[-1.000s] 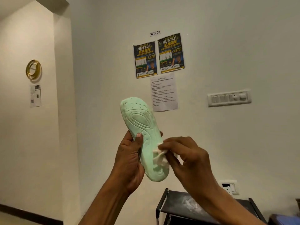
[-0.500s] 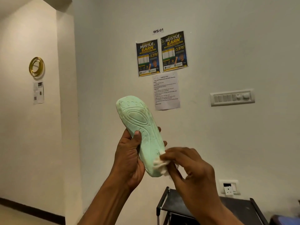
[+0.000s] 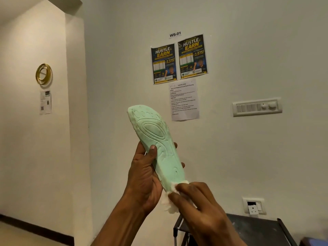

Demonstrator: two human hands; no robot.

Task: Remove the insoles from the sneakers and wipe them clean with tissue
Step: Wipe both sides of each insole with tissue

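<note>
Insole (image 3: 159, 148): pale green; you hold it up in front of the wall, moulded face toward you, toe end tilted up and left, heel end lowest.
Left hand (image 3: 143, 176): grips the insole at mid-length. The thumb is pressed flat on the moulded face, the fingers are wrapped behind, and 2 fingertips show past the insole's right edge.
Right hand (image 3: 197, 201): at the insole's heel end, fingers curled and pressed together, pinching the tissue against the heel.
Tissue (image 3: 168, 203): white and crumpled; it touches the heel end of the insole and bulges out below your fingertips.
Posters (image 3: 179, 59): 2, dark with yellow lettering, side by side on the wall above the insole's toe.
Label "WS-01" (image 3: 175, 34): above the posters, high over the insole.
Instruction sheet (image 3: 184, 100): white, on the wall just right of the insole's toe.
Switch panel (image 3: 257, 108): on the wall well right of the insole, level with its toe.
Socket (image 3: 253, 205): on the wall right of the insole, level with its heel.
Black rack (image 3: 257, 228): below and right of the insole's heel, partly behind your right hand.
Gold ring (image 3: 43, 74): on the side wall, far left of the insole.
</note>
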